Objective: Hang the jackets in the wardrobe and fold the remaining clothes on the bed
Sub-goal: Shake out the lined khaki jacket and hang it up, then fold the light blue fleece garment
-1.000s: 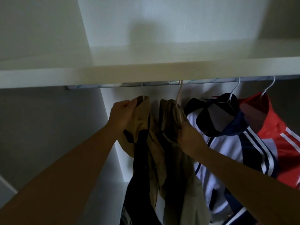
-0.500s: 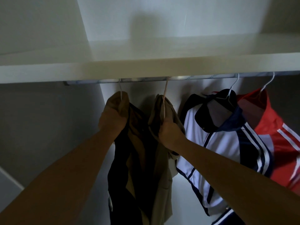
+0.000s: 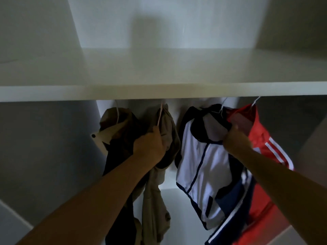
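Several jackets hang on hangers inside the white wardrobe, under its shelf (image 3: 159, 91). At the left hangs a tan and dark jacket (image 3: 115, 128). Beside it is a beige jacket (image 3: 168, 124), and my left hand (image 3: 150, 145) grips it by the shoulder just below its hanger hook. To the right hangs a white and navy track jacket (image 3: 200, 165). My right hand (image 3: 235, 138) grips that jacket's collar. A red jacket with white stripes (image 3: 261, 138) hangs at the far right, partly behind my right arm. The shelf hides the rail.
The wardrobe's left side wall (image 3: 44, 147) stands close to the tan jacket. A second side panel (image 3: 311, 138) closes the space at the right. Above the shelf is a bare white compartment (image 3: 159, 32). The wardrobe floor shows pale between the jackets.
My left hand has let go of the tan jacket and taken the beige one. My right hand has left the beige jacket and moved right to the white and navy jacket's collar.
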Action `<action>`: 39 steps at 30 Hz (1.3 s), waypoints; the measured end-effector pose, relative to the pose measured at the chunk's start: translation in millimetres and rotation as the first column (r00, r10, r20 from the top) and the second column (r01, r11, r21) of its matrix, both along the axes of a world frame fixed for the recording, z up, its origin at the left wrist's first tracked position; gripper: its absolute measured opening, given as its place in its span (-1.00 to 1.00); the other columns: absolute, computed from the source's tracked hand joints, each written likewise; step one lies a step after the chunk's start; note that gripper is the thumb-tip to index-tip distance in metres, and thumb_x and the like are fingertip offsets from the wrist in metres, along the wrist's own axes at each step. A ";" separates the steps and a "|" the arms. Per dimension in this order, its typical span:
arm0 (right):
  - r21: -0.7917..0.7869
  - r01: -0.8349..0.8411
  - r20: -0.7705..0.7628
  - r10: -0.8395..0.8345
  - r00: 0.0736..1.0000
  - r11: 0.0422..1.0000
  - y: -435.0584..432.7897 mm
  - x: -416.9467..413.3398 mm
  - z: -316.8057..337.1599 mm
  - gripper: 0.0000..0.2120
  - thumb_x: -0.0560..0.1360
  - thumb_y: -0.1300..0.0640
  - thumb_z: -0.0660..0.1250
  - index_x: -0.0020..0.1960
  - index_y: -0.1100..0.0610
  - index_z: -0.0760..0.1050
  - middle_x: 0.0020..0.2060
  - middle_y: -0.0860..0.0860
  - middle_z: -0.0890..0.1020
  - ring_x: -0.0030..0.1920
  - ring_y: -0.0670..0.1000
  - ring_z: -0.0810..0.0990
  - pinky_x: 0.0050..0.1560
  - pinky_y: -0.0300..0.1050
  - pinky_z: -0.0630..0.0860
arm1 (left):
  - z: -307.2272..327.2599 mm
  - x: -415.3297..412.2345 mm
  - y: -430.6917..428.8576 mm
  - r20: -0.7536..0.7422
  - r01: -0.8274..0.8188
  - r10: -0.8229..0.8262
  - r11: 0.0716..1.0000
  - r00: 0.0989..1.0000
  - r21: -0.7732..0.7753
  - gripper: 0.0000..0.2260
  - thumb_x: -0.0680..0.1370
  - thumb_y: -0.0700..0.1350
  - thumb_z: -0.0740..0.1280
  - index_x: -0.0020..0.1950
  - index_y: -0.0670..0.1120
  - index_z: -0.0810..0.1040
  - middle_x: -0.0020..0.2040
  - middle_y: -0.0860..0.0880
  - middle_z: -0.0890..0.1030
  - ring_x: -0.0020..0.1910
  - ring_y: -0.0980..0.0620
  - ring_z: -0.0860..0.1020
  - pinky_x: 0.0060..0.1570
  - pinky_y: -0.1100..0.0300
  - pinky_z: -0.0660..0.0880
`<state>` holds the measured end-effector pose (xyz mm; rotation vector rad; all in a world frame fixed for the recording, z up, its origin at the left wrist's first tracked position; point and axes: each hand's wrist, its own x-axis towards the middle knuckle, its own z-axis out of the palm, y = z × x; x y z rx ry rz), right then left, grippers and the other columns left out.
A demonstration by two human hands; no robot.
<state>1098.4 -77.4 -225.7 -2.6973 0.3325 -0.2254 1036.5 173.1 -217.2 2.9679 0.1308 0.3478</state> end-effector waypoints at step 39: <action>0.797 0.525 0.127 -0.933 0.336 0.297 -196.1 -896.2 -21.2 -0.75 0.55 0.33 0.18 0.01 0.04 0.53 -0.28 -0.04 0.67 -0.27 -0.07 0.63 -0.17 -0.28 0.54 | -29.2 -654.7 -422.6 0.150 0.661 -0.979 -0.204 -0.139 -0.722 -0.91 0.54 -0.10 0.31 -0.02 0.09 0.54 -0.16 0.17 0.61 -0.14 0.26 0.56 -0.14 0.37 0.49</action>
